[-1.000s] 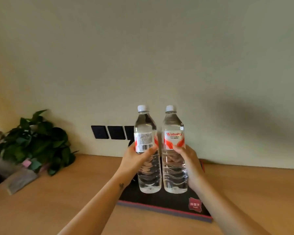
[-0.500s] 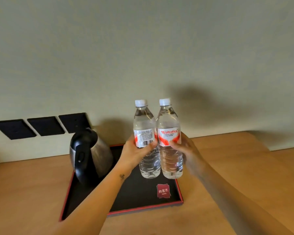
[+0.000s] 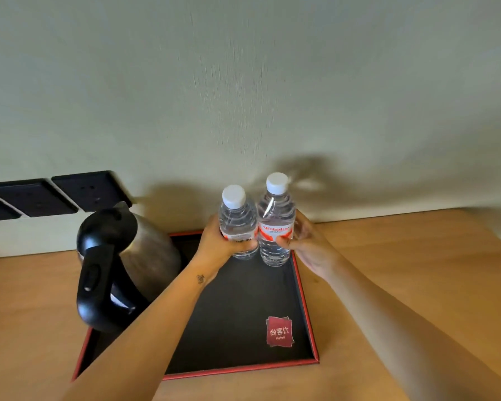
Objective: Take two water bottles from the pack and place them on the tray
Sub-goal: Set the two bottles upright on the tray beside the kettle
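Observation:
Two clear water bottles with white caps and red-and-white labels stand upright side by side over the far right corner of the black tray [image 3: 304, 308] with a red rim. My left hand [image 3: 219, 246] grips the left bottle [image 3: 237, 218] around its label. My right hand [image 3: 307, 244] grips the right bottle [image 3: 276, 224] from the right side. The bottles touch each other. Their bases are at the tray's surface; I cannot tell whether they rest on it. The pack is out of view.
A steel kettle [image 3: 122, 261] with a black handle and lid stands on the tray's left half, close to my left forearm. Black wall sockets [image 3: 90, 189] sit behind it. The tray lies on a wooden desk [image 3: 417, 270] against a pale wall.
Both hands have lowered the bottles from mid-air down to the tray's far right corner. The view has tilted down and swung right, bringing the kettle and tray closer.

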